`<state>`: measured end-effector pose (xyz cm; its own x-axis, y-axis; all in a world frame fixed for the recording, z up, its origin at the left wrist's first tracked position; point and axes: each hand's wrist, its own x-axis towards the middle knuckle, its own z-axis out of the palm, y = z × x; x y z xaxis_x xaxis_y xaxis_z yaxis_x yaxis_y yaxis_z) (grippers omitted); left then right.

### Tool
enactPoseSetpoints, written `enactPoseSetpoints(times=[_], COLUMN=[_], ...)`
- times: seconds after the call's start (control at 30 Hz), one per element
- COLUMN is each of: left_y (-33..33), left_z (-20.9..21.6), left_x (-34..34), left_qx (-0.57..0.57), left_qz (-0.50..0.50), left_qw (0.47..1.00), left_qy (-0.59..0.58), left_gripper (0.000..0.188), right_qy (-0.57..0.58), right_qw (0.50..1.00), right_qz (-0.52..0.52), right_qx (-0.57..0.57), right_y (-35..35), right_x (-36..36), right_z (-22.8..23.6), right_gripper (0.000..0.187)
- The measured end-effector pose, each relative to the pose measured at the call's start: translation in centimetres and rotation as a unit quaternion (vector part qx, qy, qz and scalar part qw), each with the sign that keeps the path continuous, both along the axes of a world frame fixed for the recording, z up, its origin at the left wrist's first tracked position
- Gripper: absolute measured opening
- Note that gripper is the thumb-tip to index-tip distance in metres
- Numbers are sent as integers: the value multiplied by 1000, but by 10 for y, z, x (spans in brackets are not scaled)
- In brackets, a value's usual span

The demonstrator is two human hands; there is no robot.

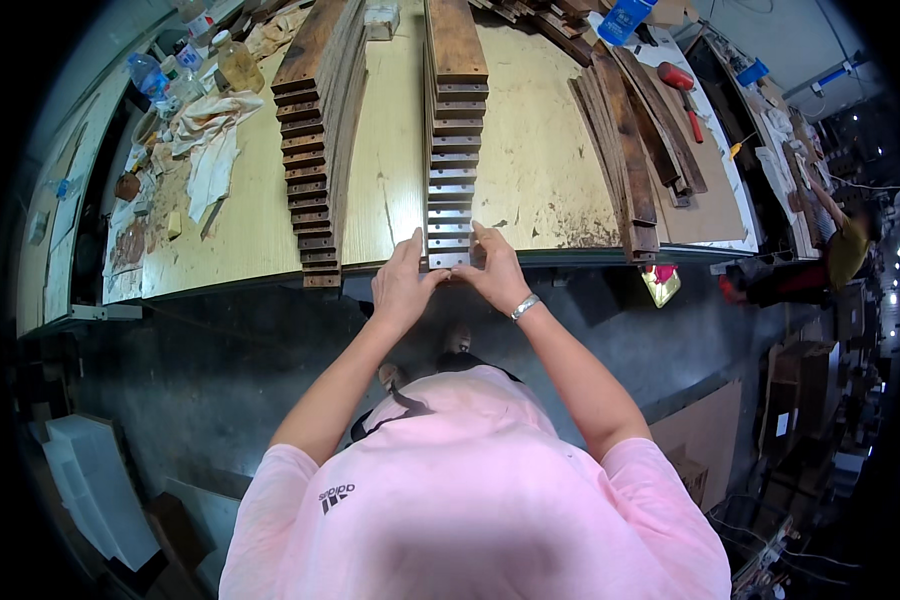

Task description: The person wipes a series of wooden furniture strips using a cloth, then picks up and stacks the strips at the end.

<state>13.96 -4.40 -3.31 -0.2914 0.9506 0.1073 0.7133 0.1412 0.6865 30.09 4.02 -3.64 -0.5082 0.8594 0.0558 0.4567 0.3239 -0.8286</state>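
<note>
A stack of brown wooden slats [457, 60] runs away from me over the pale wooden table [390, 130]. Its near ends step down toward the front edge, and small holes show in them. My left hand [402, 285] presses the left side of the lowest near end. On the opposite side my right hand [495, 275], with a bracelet at the wrist, grips the same end. Both thumbs meet at its front face. To the left lies a second stepped stack of slats [315, 70], untouched. Several curved slats [625, 150] stand together on the right.
Bottles [148, 75], a jar of yellowish liquid [236, 65] and crumpled cloths [210, 130] crowd the table's left side. At the right are a red mallet [676, 77] and a blue container [625, 20]. Another person [848, 250] is beyond the table's right end.
</note>
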Motion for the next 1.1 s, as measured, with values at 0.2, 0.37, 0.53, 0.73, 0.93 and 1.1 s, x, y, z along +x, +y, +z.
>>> enactPoseSetpoints(times=[0.2,0.37,0.53,0.73,0.93,1.1], left_y=[1,-2,-1,2,55,70], left_z=[-8,-20,-22,5,29,28], left_x=[-6,-2,1,-11,-21,-19], left_qx=[76,130,161,81,165,131], left_qz=[-54,-54,-32,-20,20,4], left_qw=[992,980,975,996,976,963], left_qy=[87,141,148,20,-143,-233], left_gripper=[64,54,47,40,45,48], right_qy=[-50,-42,-15,61,129,149], right_qw=[988,980,984,994,984,987], right_qz=[63,46,19,-34,-64,8], right_qx=[129,187,179,82,109,53], right_y=[-2,-8,-11,-2,40,56], right_x=[2,6,5,4,-15,-26], right_z=[2,-16,-20,-1,19,44], right_gripper=[61,57,52,49,53,45])
